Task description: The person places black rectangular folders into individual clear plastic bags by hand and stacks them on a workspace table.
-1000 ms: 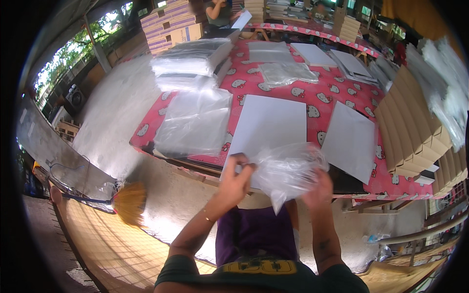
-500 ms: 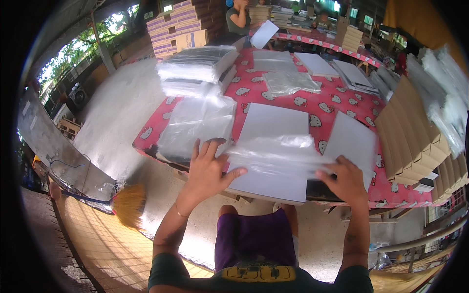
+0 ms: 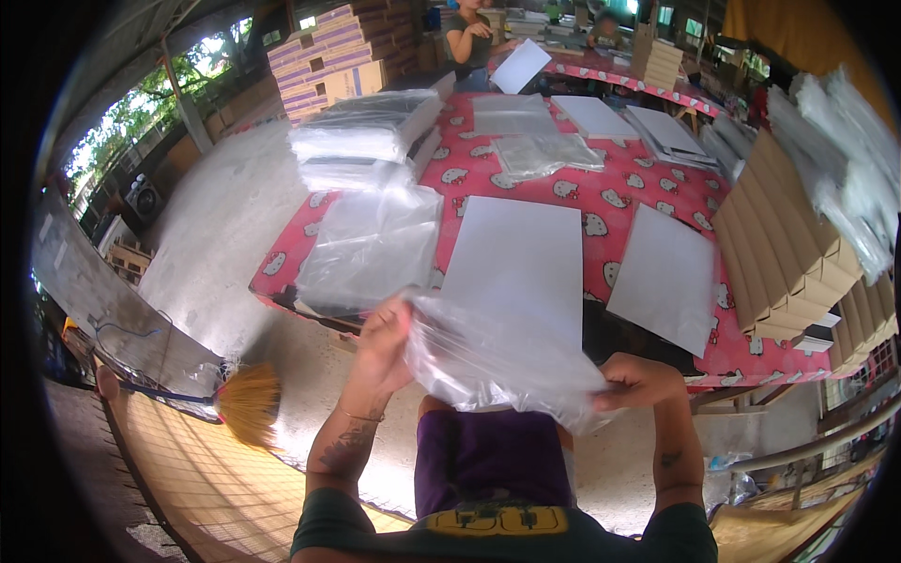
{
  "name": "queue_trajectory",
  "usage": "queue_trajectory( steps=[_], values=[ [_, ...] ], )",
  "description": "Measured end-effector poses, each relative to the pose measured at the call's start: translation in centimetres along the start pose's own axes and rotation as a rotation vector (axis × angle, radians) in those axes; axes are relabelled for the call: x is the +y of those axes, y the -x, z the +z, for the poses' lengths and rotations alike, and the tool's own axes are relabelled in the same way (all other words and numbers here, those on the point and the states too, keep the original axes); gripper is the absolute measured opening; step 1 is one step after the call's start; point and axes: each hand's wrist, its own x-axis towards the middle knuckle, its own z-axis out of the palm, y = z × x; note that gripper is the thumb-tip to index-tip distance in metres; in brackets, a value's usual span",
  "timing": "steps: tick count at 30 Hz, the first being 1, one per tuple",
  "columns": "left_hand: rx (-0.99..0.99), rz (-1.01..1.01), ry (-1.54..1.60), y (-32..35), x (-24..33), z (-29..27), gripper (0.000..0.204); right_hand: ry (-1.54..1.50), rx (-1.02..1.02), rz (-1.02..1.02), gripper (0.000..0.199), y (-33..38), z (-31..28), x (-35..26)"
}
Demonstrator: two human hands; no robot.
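A clear plastic bag (image 3: 497, 361) stretches between my hands, over the table's near edge and above my lap. My left hand (image 3: 385, 338) is closed on its left end, and my right hand (image 3: 638, 383) pinches its right end. Just beyond the bag lies a white rectangular board or stack of sheets (image 3: 516, 249), its near part seen through the plastic. To the left, a pile of flat clear plastic bags (image 3: 371, 249) rests on the table. Another white board (image 3: 664, 277) lies at an angle to the right.
The table has a pink patterned cover (image 3: 629, 188). Plastic-wrapped stacks (image 3: 357, 141) stand back left, cardboard cartons (image 3: 328, 61) behind them. Folded brown cardboard (image 3: 784, 244) leans at the right beside plastic-wrapped bundles (image 3: 845, 178). A broom (image 3: 249, 403) lies lower left. Another person (image 3: 469, 42) stands beyond the table.
Both hands have drawn the plastic bag off the white board toward me, over the table's near edge. My left hand has closed on the bag. The view has shifted slightly.
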Motion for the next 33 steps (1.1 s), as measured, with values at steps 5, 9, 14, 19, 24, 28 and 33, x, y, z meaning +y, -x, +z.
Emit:
queue_trajectory(
  steps=[5, 9, 14, 19, 24, 28, 33],
  values=[
    [-0.038, -0.600, -0.672, 0.0, -2.6, 0.3, 0.038, -0.816, 0.259, -0.514, 0.023, 1.6, 0.8, 3.7],
    [-0.100, -0.174, -0.388, 0.3, -2.1, 0.1, 0.031, -0.542, 0.172, -0.321, 0.023, 1.3, 1.3, 4.0],
    [-0.128, -0.326, -0.211, 1.9, -2.1, -3.9, 0.024, -0.765, 0.222, -0.305, 0.039, 3.4, 1.6, 6.3],
    [-0.532, -0.061, -0.023, 3.3, -0.9, -3.2, 0.025, -0.571, 0.328, -0.122, 0.048, 5.5, 2.5, 5.6],
    [0.135, -0.176, -0.497, 5.8, -3.0, -4.2, 0.028, -0.172, 0.880, 0.237, 0.047, 1.4, 9.5, 5.6],
    [0.579, -0.043, -0.601, 7.2, -8.8, -5.6, 0.027, -0.103, 1.276, 0.246, 0.058, -2.2, 13.1, 6.3],
    [0.651, -0.068, -0.994, 6.0, -9.6, -5.2, 0.043, 0.000, 1.312, 0.261, 0.059, -4.1, 14.7, 7.1]
  ],
)
